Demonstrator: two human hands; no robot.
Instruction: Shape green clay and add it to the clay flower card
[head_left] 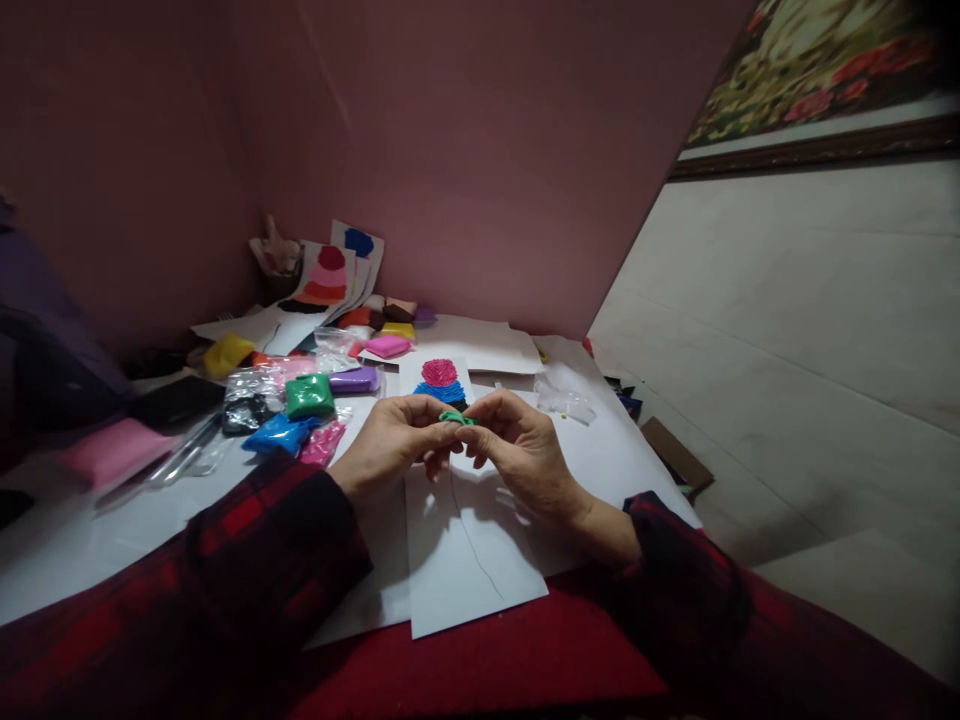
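Head view: at frame centre, a green clay strip is pinched between the closed fingertips of the left hand and right hand, above a white card on the tabletop.

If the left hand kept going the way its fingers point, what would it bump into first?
Probably the right hand. The left hand points rightward at it, and both already pinch the same green clay between their fingertips, so almost no gap remains. Depth is hard to judge.
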